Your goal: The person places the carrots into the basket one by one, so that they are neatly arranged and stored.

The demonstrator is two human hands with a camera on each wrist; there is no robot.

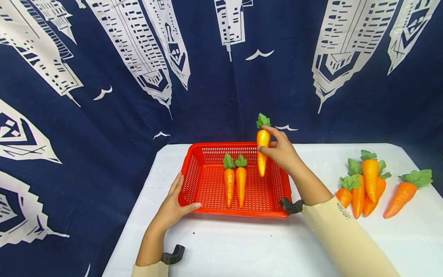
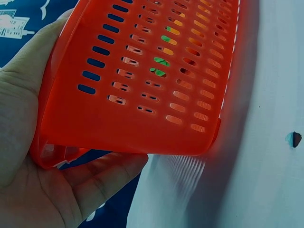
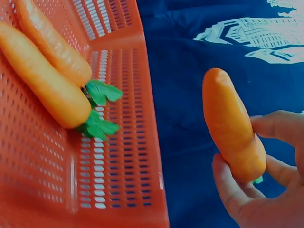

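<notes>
My right hand [image 1: 282,150] pinches a toy carrot [image 1: 263,148] between thumb and fingers, over the right part of a red plastic basket [image 1: 207,211]. The carrot hangs leaf end up, its tip pointing down. In the right wrist view, the fingers hold this carrot [image 3: 230,123] near its thick end. Two more carrots [image 1: 229,186] [image 1: 240,186] lie side by side on the basket floor, leaves toward the back wall. At the basket's left front corner, my left hand [image 1: 171,211] grips the rim, thumb over the front edge and fingers along the left side.
Several carrots [image 1: 370,179] lie heaped on the white table [image 1: 242,246] at the right, with a single carrot [image 1: 400,199] beside them. A dark blue cloth [image 1: 214,104] printed with white buildings hangs behind the table. Each wrist wears a black band [image 1: 292,206].
</notes>
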